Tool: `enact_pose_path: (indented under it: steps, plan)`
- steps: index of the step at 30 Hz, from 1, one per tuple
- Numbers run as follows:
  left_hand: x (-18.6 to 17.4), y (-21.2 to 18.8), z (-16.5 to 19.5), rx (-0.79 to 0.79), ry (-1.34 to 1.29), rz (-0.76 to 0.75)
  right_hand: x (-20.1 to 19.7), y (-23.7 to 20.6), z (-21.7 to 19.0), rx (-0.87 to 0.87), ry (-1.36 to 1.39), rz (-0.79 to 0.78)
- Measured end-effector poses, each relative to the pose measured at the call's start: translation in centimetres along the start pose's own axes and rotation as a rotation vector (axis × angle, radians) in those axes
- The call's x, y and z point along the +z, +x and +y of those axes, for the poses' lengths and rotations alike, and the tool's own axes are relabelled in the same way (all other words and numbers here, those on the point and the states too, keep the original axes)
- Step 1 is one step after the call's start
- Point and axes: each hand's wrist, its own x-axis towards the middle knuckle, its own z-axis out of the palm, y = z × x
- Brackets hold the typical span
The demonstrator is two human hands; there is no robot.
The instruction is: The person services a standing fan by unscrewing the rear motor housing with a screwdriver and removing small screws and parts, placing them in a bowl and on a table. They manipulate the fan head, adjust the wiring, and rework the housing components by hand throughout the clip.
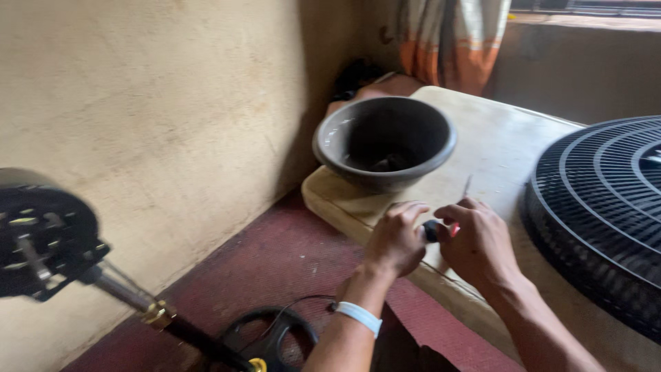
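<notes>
Both hands meet at the edge of the pale stone slab (496, 145): left hand (396, 238) pinches a small black round knob (430, 231), right hand (478, 241) grips a red-handled screwdriver (460, 207); dark round bowl (384, 141) at twelve o'clock, black fan grille (599, 207) at three o'clock; seemingly mid-fitting, needing steady alignment

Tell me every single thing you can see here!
Bowl: one, dark grey, on the slab's corner.
Slab: one, pale beige, on the floor.
Fan grille: one, black, right side of the slab.
Fan motor: one, black, on a stand at left.
Curtain: one, orange and cream, top.
Small part: one, black, between both hands.
Left hand: one, white wristband, pinching the part.
Right hand: one, with a red-handled tool.
</notes>
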Motion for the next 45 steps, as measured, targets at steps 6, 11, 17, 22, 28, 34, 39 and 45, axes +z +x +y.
enact_pose_path:
  steps: [6,11,17,22,28,34,39,45]
  plan:
    - [-1.8,-0.8,1.0,-0.039,-0.001,-0.02,0.9,0.0,-0.7,-0.03,-0.018,0.004]
    - [-1.8,-1.4,0.8,-0.029,0.018,-0.012,1.0,-0.1,-0.8,-0.052,-0.018,-0.014]
    - [-0.7,-2.0,0.3,0.007,-0.007,0.065,-0.1,-1.0,0.5,-0.005,-0.032,0.006]
    - [0.0,-1.7,1.4,0.055,-0.036,0.071,-2.1,-1.9,2.2,0.106,-0.064,0.018]
    - [0.9,-1.3,3.5,0.157,-0.047,0.068,-4.4,-3.0,3.2,0.228,-0.114,-0.028]
    - [1.3,-1.7,3.6,0.149,-0.076,0.132,-5.5,-3.7,3.8,0.203,-0.065,-0.023]
    - [0.3,-2.6,1.8,0.092,-0.021,0.292,-5.2,-4.0,2.9,0.142,-0.034,-0.032]
    - [-0.7,-3.1,-0.5,-0.116,0.016,0.315,-2.6,-2.6,0.8,-0.116,0.1,0.006]
